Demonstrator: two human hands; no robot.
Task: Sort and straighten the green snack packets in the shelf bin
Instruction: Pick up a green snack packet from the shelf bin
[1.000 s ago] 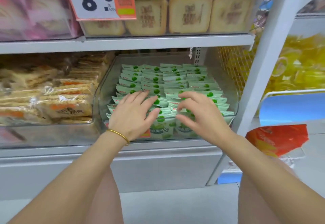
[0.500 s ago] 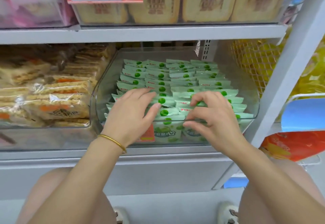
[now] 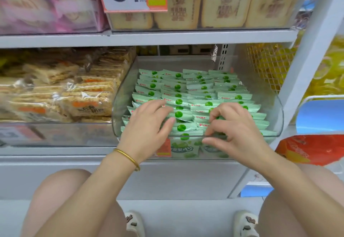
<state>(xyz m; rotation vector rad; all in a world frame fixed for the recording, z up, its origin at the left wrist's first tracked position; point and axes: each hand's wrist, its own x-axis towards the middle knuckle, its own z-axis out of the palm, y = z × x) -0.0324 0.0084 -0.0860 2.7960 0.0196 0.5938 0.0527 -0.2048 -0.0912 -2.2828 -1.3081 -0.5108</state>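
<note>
- The green snack packets (image 3: 186, 87) stand on edge in about 4 overlapping files inside the clear shelf bin (image 3: 261, 80), on the lower shelf just right of the cracker packs (image 3: 87, 104).
- The back rows look even. The front rows, under the hands, lean and overlap less tidily.
- The left hand (image 3: 147, 127), with a gold bracelet (image 3: 128, 157) at the wrist, lies flat with fairly straight fingers on the tops of the left front packets. It presses on them and grasps nothing.
- The right hand (image 3: 240, 132) is curled, thumb low near the front lip and fingers bent over the top edges. It pinches the front packets on the right side; whether 1 or several is hidden by the fingers.
- The packets should be light, each a small sealed pillow of thin glossy film. That makes them slippery against one another, soft at the crimped ends and likely to fan over if pushed from 1 side only.
- The best hold is probably across the top seam of a small bundle, thumb in front and fingers behind, while the flat hand steadies the neighbouring file.
- A hard squeeze could crush the contents.
</note>
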